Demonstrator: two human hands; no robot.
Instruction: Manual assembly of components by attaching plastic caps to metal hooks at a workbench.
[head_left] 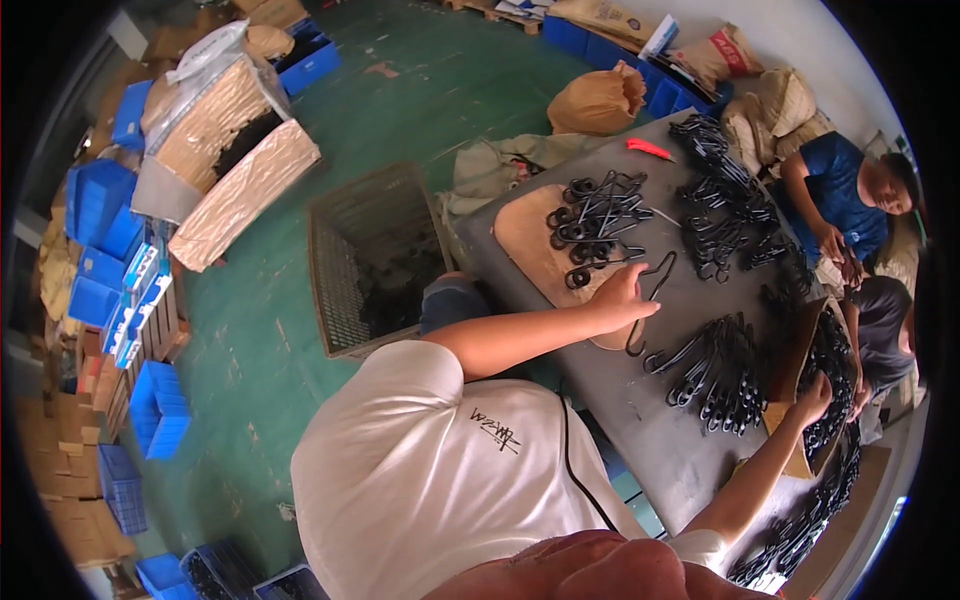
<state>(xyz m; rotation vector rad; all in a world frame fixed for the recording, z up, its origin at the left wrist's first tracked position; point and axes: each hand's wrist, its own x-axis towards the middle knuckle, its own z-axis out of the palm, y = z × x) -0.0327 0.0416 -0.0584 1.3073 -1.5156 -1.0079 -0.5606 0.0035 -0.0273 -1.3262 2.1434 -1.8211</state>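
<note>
My left hand [620, 302] is over the near edge of the table, its fingers closed on a black wire hook [660, 275] with a curved end. Just beyond it, a bunch of black hooks with round rings [595, 220] lies on a tan board [525, 235]. My right hand [812, 400] reaches to the open cardboard box [790, 375] on the right, which is full of small black parts [828, 350]. Its fingers are bent among the parts; what they grip is too small to make out. Between my hands a fanned pile of black hooks [715, 375] rests on the grey tabletop.
More black hooks [720, 200] and a red-handled tool [648, 149] lie on the table's far part. Two people [845, 195] work across the table. A plastic crate [375, 260] with black parts stands on the green floor. Blue bins [158, 408] line the left side.
</note>
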